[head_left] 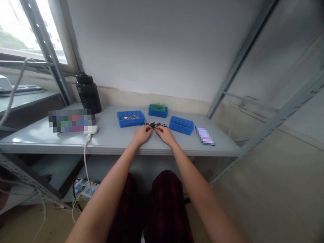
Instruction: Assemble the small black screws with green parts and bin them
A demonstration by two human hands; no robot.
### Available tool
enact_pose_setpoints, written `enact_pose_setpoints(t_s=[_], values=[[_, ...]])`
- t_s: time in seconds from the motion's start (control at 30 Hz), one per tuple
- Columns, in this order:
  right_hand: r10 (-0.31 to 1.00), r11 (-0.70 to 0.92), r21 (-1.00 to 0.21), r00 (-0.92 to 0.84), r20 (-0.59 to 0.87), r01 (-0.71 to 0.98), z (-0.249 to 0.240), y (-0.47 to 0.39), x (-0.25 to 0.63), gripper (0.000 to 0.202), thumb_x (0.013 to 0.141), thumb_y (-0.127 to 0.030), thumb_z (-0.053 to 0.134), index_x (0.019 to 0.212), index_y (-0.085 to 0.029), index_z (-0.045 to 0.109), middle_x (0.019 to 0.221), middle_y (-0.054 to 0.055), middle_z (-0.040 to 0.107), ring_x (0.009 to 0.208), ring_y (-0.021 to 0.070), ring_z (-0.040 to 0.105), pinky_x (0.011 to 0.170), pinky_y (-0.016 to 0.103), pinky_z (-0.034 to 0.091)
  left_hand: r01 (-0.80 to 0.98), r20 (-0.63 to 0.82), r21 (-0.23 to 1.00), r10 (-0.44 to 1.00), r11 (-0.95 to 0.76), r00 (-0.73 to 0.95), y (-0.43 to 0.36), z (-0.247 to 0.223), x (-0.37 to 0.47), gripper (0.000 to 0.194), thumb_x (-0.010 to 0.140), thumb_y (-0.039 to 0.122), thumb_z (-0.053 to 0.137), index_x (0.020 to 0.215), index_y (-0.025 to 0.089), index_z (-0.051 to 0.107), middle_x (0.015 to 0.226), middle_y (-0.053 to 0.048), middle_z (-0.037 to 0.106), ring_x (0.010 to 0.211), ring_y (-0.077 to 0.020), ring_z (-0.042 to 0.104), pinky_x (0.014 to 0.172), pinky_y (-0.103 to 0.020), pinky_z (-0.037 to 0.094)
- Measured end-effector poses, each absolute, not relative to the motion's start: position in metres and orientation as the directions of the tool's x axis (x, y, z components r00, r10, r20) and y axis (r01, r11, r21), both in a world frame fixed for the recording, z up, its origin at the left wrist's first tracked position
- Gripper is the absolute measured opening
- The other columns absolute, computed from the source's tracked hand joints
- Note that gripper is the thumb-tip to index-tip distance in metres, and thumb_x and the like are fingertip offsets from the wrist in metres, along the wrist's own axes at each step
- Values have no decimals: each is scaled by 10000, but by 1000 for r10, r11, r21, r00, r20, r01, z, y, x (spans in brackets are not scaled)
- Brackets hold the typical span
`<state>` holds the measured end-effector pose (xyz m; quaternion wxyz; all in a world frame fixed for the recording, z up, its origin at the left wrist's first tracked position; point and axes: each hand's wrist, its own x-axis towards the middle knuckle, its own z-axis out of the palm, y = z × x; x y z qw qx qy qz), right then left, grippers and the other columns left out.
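Note:
Side by side at the front of the grey shelf, my left hand (143,134) and my right hand (165,133) meet with fingertips close together. Both are closed in a pinch; whatever sits between the fingers is too small to make out. Just beyond the fingertips lies a loose pile of small dark pieces (158,125). A blue bin (131,122) with thin silvery metal parts stands behind my left hand. Beyond the pile, another blue bin (158,113) holds green material. To the right of my right hand is a third blue bin (181,127), with no contents visible.
A phone (205,135) lies at the right of the grey shelf (111,141). On the left are a dark bottle (88,94), a blurred-out object (72,120) and a white charger (90,130) with its cable. Metal uprights flank the shelf; a power strip (85,187) sits below.

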<state>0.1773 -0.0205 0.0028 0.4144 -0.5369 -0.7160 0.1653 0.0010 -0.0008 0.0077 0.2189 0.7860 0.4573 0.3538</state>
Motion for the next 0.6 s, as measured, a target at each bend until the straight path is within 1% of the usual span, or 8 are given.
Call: enact_pose_setpoints(t_s=[0.23, 0.43, 0.6], values=[[907, 373, -700, -80, 414, 608, 0, -18, 179, 182, 880, -266, 587, 967, -205, 735, 887, 56, 753, 824, 189, 678, 808, 305, 488, 525, 360, 694, 869, -492, 339, -4, 12, -1, 263, 885, 284, 505, 956, 152, 720, 970, -99, 739, 891, -234, 659, 844, -338, 496], [909, 366, -728, -56, 412, 580, -2, -16, 178, 210, 903, -295, 558, 997, -196, 718, 826, 45, 745, 787, 178, 681, 786, 295, 497, 544, 355, 683, 872, -488, 338, -1, 9, -1, 264, 888, 288, 514, 957, 156, 731, 966, -103, 738, 880, -236, 659, 830, -338, 493], [912, 362, -738, -51, 408, 570, -2, -16, 178, 196, 903, -304, 559, 971, -207, 715, 809, 34, 740, 779, 173, 683, 782, 289, 502, 561, 357, 669, 873, -488, 333, 1, 7, 0, 258, 885, 286, 522, 956, 163, 737, 973, -104, 742, 896, -246, 660, 841, -347, 492]])
